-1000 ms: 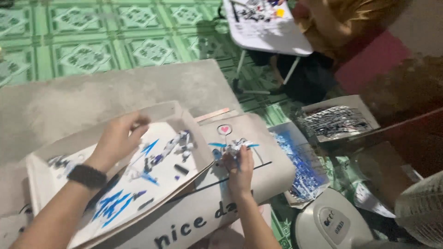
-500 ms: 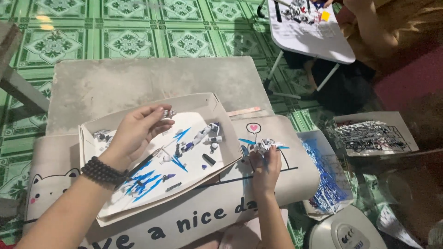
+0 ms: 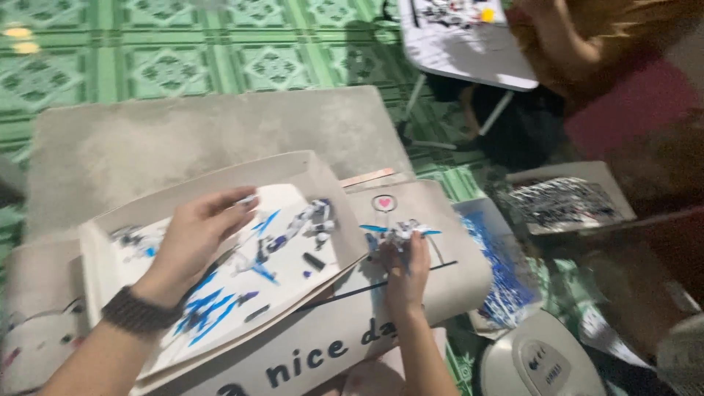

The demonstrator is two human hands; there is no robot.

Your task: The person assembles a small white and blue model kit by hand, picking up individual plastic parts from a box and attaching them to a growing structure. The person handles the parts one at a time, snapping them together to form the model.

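Left hand (image 3: pixel 196 236) pinches a small white part over the cardboard tray (image 3: pixel 99 227); right hand (image 3: pixel 405 268), right of the tray, grips a blue-white model figure (image 3: pixel 400 232).

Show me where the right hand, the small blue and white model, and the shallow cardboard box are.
right hand (image 3: pixel 408 275): head view, back of the hand.
small blue and white model (image 3: pixel 400 232): head view, its white middle.
shallow cardboard box (image 3: pixel 220 180): head view, far wall.

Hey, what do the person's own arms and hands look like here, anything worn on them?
Both arms are bare, with no sleeves and no gloves showing. The left hand has a dark, wide, ribbed-looking band round its wrist. The right hand wears nothing visible; the blur hides any rings.
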